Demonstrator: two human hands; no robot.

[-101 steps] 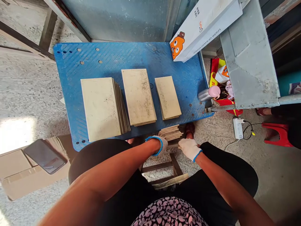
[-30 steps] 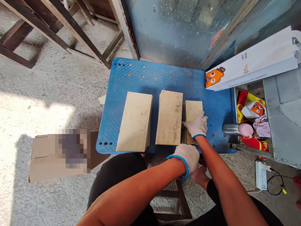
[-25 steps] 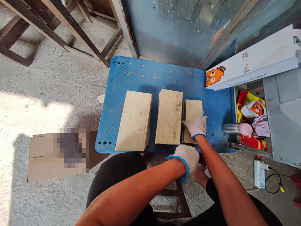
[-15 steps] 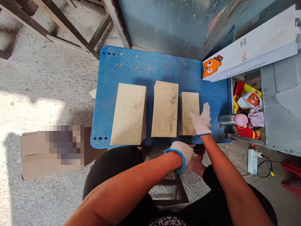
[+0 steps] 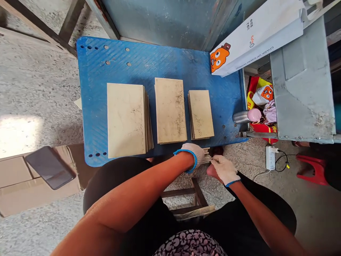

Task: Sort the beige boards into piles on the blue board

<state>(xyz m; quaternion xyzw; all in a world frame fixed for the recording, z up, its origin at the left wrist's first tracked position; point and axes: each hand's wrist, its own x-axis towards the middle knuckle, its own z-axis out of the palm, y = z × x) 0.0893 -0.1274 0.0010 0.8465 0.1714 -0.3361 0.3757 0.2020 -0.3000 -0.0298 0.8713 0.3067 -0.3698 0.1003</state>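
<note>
Both my hands wear white knit gloves with blue cuffs. My left hand (image 5: 191,153), at the blue table's front edge, is closed around a bundle of thin pale boards (image 5: 207,155), seen edge-on. Fingertips of my right hand (image 5: 225,168) pinch together at the bundle's right end, on the edge of a board. Three stacks of cream boards with dark specks lie on the table: a wide left stack (image 5: 126,119), a middle stack (image 5: 169,111) and a smaller right stack (image 5: 201,113). The left stack's boards are fanned out along its right side.
The blue table (image 5: 138,65) has holes near its corners. A white paper bag (image 5: 255,39) leans at the back right, above a metal flask (image 5: 241,117) with a pink lid. A phone (image 5: 50,167) lies on a cardboard box (image 5: 16,199) at left. A power strip (image 5: 270,158) is on the floor.
My right hand has left the right stack and come down to the bundle in my left hand. My left hand still holds the bundle. The view has shifted to the right.
</note>
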